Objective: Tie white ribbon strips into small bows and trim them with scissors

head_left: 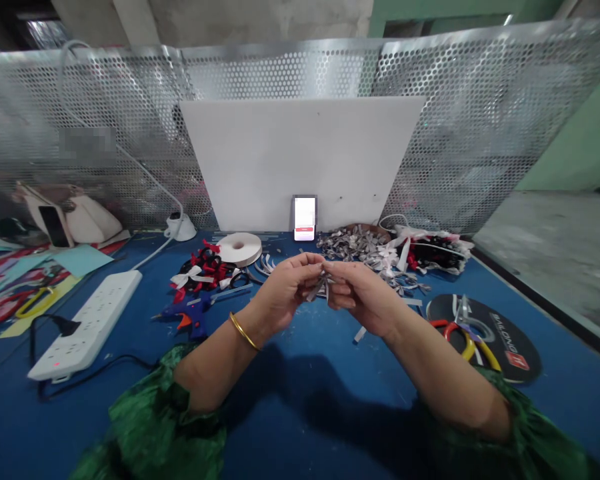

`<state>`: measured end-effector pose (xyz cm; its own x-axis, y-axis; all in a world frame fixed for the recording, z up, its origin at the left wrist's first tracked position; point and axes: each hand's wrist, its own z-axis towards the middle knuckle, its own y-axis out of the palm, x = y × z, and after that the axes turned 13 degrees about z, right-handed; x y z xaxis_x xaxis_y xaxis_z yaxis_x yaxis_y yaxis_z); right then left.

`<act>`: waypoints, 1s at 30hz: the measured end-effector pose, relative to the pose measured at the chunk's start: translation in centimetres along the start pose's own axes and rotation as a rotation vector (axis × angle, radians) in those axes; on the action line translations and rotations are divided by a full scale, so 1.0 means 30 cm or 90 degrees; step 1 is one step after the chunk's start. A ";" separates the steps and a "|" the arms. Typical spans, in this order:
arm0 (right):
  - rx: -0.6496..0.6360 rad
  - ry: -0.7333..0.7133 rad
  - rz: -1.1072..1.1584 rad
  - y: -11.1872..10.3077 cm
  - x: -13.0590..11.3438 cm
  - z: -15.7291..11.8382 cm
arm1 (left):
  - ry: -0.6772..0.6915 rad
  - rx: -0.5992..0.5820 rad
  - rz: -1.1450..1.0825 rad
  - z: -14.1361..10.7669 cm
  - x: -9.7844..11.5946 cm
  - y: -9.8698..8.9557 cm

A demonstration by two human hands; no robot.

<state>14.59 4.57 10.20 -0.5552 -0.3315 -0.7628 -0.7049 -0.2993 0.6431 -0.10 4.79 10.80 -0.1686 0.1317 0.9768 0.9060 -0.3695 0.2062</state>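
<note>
Both hands meet above the middle of the blue table (300, 387). My left hand (286, 287) has its fingers closed on a small grey ribbon piece (322, 288). My right hand (363, 290) pinches the same piece from the other side, fingertips touching those of the left. Ribbon ends hang down between the hands; its exact shape is too small to tell. Behind the hands lies a heap of grey ribbon pieces (357, 241). A white ribbon roll (239, 249) and a pile of red and black bands with bows (205, 268) are at the left.
A blue glue gun (193, 315) and a white power strip (90, 323) with cables lie left. Scissors with red and yellow handles (467, 340) rest on a dark oval pad (515, 333) at right. A lit phone (305, 217) leans on a white board (305, 153).
</note>
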 end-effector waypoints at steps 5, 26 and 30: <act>0.055 -0.029 0.085 -0.005 0.029 0.020 | -0.012 0.018 -0.146 0.014 -0.041 0.023; 0.023 -0.001 0.095 -0.003 0.027 0.019 | -0.055 0.048 -0.161 0.000 -0.026 0.022; 0.030 -0.004 0.086 0.006 0.025 0.010 | -0.055 0.061 -0.134 -0.004 -0.020 0.031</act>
<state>13.91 4.52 9.73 -0.6489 -0.3608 -0.6699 -0.6434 -0.2098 0.7362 0.79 4.26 10.41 -0.3274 0.2764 0.9036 0.8876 -0.2378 0.3944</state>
